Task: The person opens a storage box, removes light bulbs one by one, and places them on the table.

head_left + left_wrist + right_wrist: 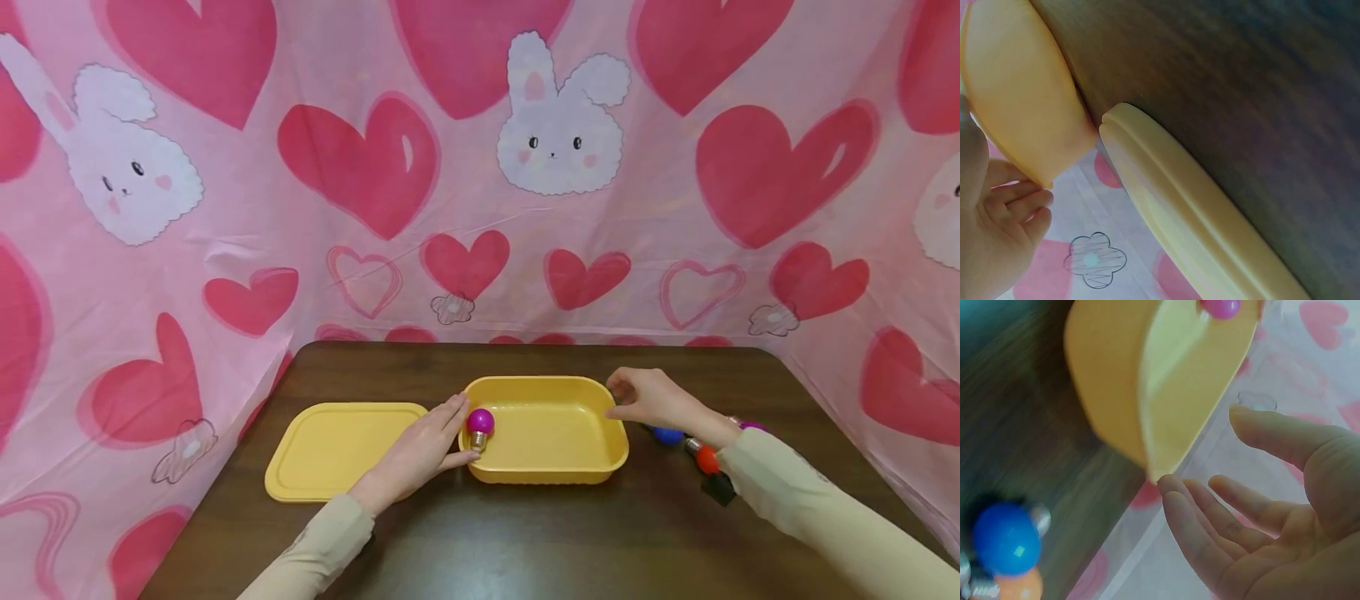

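Note:
A yellow plastic container stands on the table, with a magenta light bulb inside at its left end. At the container's left rim is my left hand, its fingers extended along the edge and its thumb near the front left corner. My right hand is beside the right rim, thumb apart from the loosely bent fingers; nothing shows between them in the right wrist view. The yellow lid lies flat on the table left of the container, partly behind my left hand.
Right of the container, partly covered by my right arm, lie a blue bulb, a red-orange bulb, another magenta bulb and a black piece. A pink curtain with hearts and rabbits hangs behind the dark wooden table.

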`<state>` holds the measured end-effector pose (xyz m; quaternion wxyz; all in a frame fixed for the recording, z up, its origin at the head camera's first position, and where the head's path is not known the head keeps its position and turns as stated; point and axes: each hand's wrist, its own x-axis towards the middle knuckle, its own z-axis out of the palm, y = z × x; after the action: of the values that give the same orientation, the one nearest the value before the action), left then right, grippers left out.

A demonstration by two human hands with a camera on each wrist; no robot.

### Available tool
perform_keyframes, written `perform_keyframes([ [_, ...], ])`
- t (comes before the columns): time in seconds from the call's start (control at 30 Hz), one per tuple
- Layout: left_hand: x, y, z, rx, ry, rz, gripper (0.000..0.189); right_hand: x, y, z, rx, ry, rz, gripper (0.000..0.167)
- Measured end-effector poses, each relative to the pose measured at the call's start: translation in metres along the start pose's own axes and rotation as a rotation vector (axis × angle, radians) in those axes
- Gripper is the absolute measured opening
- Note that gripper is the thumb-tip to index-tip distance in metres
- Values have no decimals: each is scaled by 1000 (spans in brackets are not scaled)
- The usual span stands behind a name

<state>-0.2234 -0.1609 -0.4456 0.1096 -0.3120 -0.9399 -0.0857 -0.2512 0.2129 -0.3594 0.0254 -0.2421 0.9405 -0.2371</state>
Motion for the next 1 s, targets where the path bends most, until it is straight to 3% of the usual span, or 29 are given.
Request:
perform_keyframes([
  [0.13,1,0,0,10,6,3,83,14,-11,11,7,-30,-28,43],
  [0.37,1,0,2,1,-14,2,83,35,-26,33,45,-88,-5,43],
  [0.63,1,1,0,-2,-27,0,84,53,-45,51,34,-109,-94,39],
  [1.0,0,2,-1,-4,-45,-27,85,78,-69,74,34,-207,-74,40],
])
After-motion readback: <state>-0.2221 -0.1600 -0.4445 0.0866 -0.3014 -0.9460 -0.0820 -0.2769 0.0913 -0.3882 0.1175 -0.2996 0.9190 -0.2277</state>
